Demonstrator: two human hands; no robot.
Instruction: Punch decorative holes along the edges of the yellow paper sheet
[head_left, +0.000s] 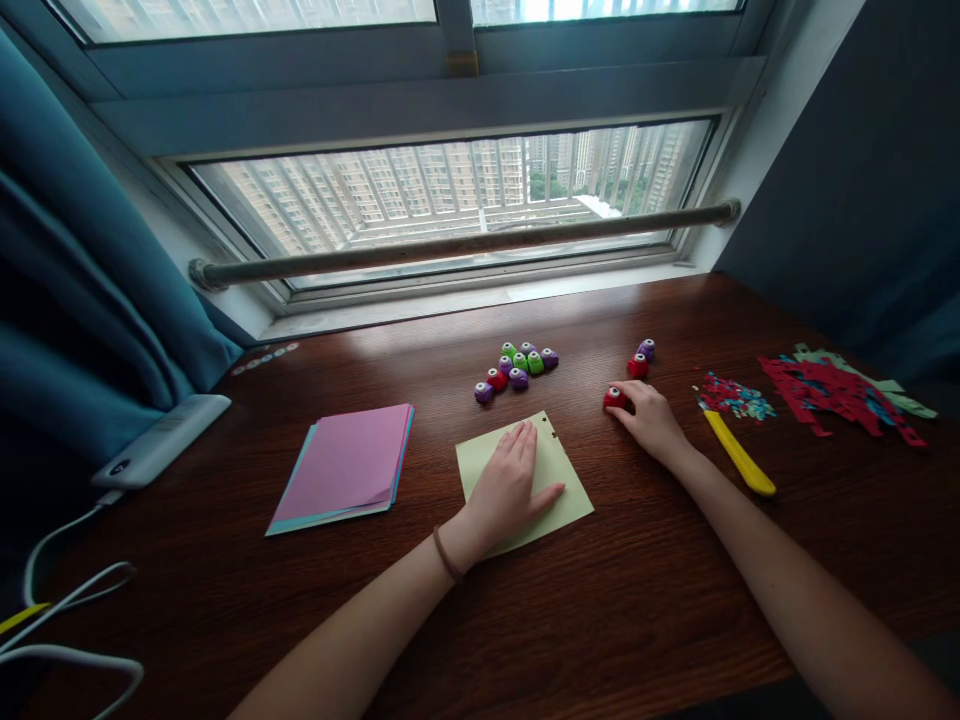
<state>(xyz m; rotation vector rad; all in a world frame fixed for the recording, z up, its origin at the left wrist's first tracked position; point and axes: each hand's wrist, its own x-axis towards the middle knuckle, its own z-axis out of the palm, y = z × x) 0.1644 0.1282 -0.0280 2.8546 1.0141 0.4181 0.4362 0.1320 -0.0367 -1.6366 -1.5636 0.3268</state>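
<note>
My left hand lies flat on a pale yellow sheet of paper, fingers stretched out and thumb spread to the right. Small shaped holes show along the sheet's upper right edge. To the right of the sheet, my right hand pinches a small red craft punch between thumb and fingers, at the tabletop. Just beyond it stand another red punch and a purple punch. Several more purple, green and red punches are grouped behind the yellow sheet.
A stack of coloured paper, pink on top, lies at left. Farther left is a white device with a cable. Right of my right hand are a yellow-handled craft knife, punched paper bits and red paper scraps. A window bar runs behind the table.
</note>
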